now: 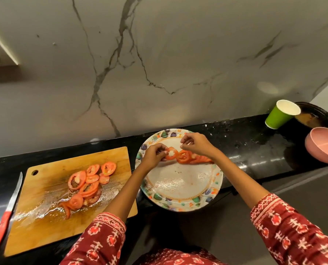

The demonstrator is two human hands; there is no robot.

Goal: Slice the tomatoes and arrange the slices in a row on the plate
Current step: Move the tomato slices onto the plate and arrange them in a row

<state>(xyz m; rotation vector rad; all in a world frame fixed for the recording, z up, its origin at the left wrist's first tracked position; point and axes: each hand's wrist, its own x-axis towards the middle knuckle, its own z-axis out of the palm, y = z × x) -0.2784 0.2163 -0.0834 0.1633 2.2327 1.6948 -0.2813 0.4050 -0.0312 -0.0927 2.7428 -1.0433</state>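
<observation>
1. Red tomato slices form a short overlapping row (192, 157) across the upper half of the floral-rimmed plate (180, 202), its long axis running left to right and a little toward the person at the right end.

2. At the row's left end, the left hand (154, 154) pinches the newest slice (171, 153) by its left edge with curled fingertips. This slice touches, and seems to slightly overlap, the next one.

3. Over the row's middle and just behind it, the right hand (194, 143) has its fingertips drawn together. Whether it nips anything I cannot tell; it looks to hold nothing.

4. Left of the plate, on the wet wooden cutting board (35, 222), lies the pile of remaining slices (88, 183). The coming move likely turns on this: the supply lies to the left and the row grows leftward, so the left hand is the nearer one for fetching and placing.

5. Beside the board's left edge lies a red-handled knife (5, 217), apart from both hands.

6. At the far right of the black counter (245, 142) stand a green paper cup (280, 116) and a pink bowl (324, 148).

7. No brand, label or readable writing shows anywhere.
</observation>
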